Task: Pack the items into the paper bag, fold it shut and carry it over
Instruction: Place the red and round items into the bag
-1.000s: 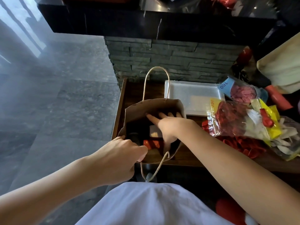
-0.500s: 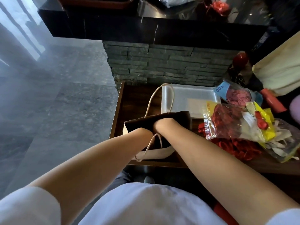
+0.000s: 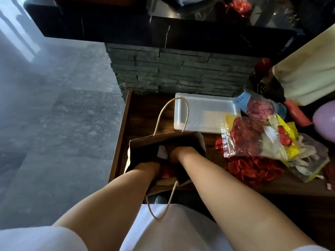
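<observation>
Since the earlier frame both hands have sunk deeper into the bag, which has tipped toward the person with its mouth more open. At left, the floor lies well below the desk, whose raised left edge runs just beside the bag; a sideways push could carry the bag over that edge. Left hand and right hand are buried to the wrist, so whether either grip is open or closed cannot be told. Red and pale items show inside near the front rim, where the bag overhangs the desk's near edge with one handle dangling; pressing down there may tear the paper or tip the load out. Rightward, a white tray stands behind, and balloon packets with loose red balloons crowd that side. Free room lies mainly upward and toward the person.
</observation>
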### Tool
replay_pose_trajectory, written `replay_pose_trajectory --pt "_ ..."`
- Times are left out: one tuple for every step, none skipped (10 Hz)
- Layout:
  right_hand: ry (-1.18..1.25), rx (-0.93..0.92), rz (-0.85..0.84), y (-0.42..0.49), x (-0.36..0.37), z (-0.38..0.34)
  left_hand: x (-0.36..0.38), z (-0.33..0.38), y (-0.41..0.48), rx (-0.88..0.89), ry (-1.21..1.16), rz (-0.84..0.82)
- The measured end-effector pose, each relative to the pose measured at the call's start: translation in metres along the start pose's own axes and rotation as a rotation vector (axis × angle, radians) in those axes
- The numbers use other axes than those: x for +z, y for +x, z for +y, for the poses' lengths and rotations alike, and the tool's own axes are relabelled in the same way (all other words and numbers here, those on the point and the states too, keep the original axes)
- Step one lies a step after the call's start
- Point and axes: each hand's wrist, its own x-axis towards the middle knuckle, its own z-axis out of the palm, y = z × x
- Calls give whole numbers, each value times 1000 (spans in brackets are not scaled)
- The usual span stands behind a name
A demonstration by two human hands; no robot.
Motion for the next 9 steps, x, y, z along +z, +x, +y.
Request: replay_pose_trajectory --pt "-30 -9 -25 -2 -2 2 -3 -8 6 150 202 -24" --pt "5 0 -40 -3 -7 4 -9 -6 1 136 64 -63" --pt "41 4 -49 4 -11 5 -20 -15 4 88 287 -110" --pt "7 -20 -93 13 -11 4 -29 -15 1 83 378 -120" --pt "176 -51 -118 21 -9 3 -35 -8 -5 106 342 -151" --pt "367 -106 -85 26 -5 5 -36 -1 -11 140 551 -70" --pt "621 -89 -107 27 -5 9 -31 4 -25 189 643 -27" --pt "911 -3 -87 25 -1 15 -25 7 -41 225 639 33" --pt "1095 38 -90 24 5 20 -29 8 -58 230 512 78"
